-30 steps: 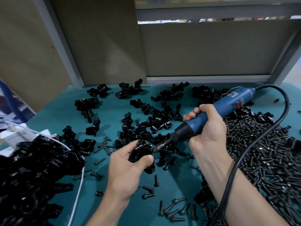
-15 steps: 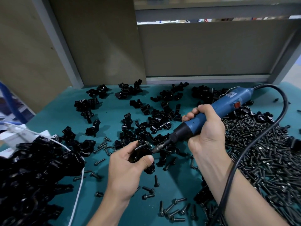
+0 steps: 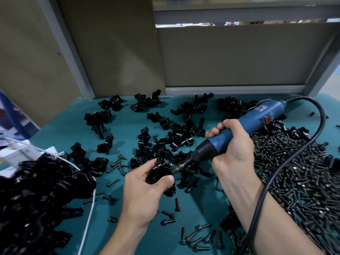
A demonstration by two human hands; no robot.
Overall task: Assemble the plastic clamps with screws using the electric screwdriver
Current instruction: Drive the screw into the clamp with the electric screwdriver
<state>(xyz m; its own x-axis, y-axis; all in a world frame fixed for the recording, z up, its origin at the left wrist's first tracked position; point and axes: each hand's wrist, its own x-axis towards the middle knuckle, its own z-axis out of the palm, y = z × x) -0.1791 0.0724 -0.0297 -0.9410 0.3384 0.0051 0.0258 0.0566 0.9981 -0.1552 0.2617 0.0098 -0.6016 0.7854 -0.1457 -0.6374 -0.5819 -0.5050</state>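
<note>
Almost nothing has shifted in the last second: the right hand point(image 3: 232, 151) has sunk only slightly, still wrapped around the blue electric screwdriver point(image 3: 244, 129), whose bit touches the black plastic clamp point(image 3: 157, 173). The left hand point(image 3: 145, 188) grips that clamp just above the teal table point(image 3: 62, 127), between scattered clamps point(image 3: 182, 137) and a heap of loose screws point(image 3: 303, 181).

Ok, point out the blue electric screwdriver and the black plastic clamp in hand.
blue electric screwdriver point(image 3: 254, 120): head view, its blue barrel.
black plastic clamp point(image 3: 159, 171): head view, its exposed middle.
</note>
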